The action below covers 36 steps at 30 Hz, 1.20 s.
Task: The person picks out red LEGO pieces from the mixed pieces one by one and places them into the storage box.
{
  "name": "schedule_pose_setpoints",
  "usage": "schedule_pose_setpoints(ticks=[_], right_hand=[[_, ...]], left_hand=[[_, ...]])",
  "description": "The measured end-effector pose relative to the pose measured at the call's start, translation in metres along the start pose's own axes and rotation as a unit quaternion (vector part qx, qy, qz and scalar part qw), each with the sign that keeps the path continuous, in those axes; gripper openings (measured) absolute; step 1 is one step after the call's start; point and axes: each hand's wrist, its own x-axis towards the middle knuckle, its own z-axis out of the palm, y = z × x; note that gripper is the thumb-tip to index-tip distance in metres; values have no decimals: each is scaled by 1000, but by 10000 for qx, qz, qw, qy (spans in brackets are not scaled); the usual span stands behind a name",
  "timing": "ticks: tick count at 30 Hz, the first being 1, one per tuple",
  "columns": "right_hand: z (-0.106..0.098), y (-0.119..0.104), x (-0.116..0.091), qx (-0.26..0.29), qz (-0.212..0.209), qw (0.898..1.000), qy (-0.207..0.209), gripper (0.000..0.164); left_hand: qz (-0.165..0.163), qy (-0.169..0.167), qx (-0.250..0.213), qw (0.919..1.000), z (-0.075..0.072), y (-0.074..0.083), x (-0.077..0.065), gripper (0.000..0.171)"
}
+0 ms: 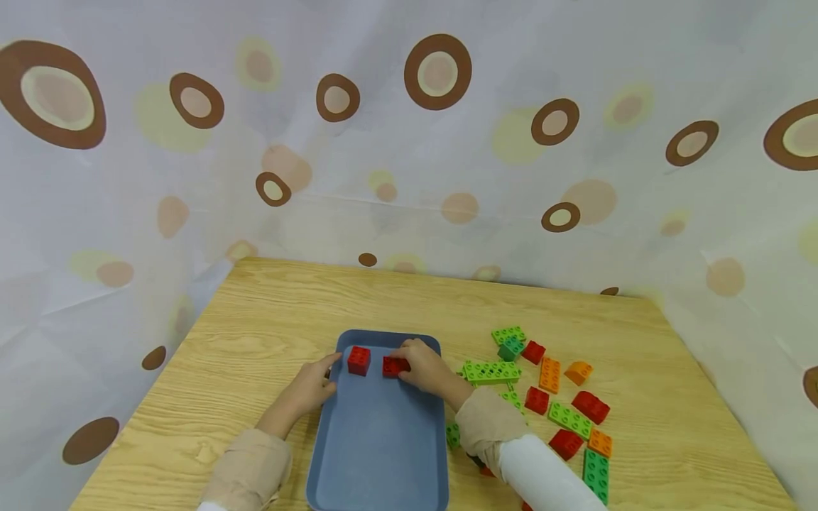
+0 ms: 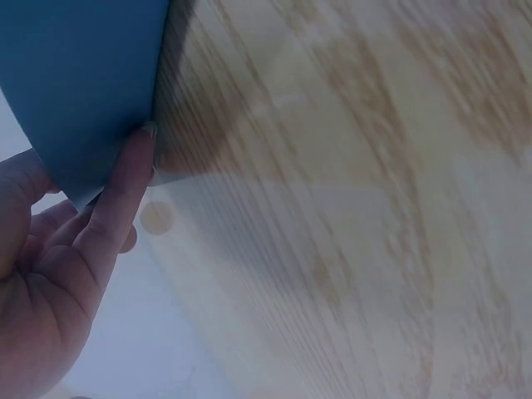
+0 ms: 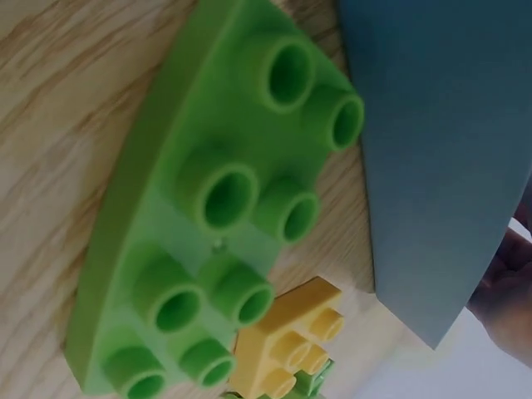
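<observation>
A white cloth with brown rings and pale dots hangs behind and at the sides of my workspace. Below it spreads the wood-grain tabletop. On that lies my blue-grey tray, long side running away from me. My beige-cuffed sleeves come in from both sides, the right one covering some of the blocks.

My left hand holds the tray's left edge near the far corner, thumb over the rim, fingers against the outer wall. My right hand reaches over the right rim, pinching a red block inside the tray's far end.

Right of the tray lie loose blocks: a long light green piece near the rim, a dark green plate closer to me, a slanting light green plate, a red curved block and an orange plate. Smallest, a red cube sits in the tray, left of the pinched block and apart from it.
</observation>
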Motion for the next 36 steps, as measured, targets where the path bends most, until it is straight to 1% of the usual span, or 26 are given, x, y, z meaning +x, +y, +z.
schedule_pose_setpoints(ticks=[4,7,9,14,17,19,23,27,32,36], right_hand=[[0,2,-2,142,-6,9999,73,32],[-4,3,-3,231,-55,9995,212,34],[-10,2,-4,353,-49,9987,358,35],[-29,1,-7,631,-23,9938,911,34],[-37,3,-10,628,-86,9909,1187,32],[-40,5,-14,611,-116,9897,1290,32],[-43,10,-28,522,-112,9882,1438,30],[-44,14,-43,484,-128,9867,1547,30],[-48,15,-65,489,-143,9875,1490,31],[-49,15,-90,530,-130,9877,1464,30]], left_hand=[[-1,12,-12,10000,3,0,0,56],[14,49,-46,10000,4,1,1,56],[25,48,-90,9999,5,1,1,56],[-37,55,-208,9998,3,-1,1,57],[-26,118,-170,9998,1,-3,1,57],[-20,88,-160,9998,0,-4,0,57],[-19,-44,-191,9998,2,-5,1,57],[35,-17,-209,9998,4,-4,0,57],[54,59,-219,9997,4,-5,0,57],[114,62,-231,9996,2,-4,-1,57]])
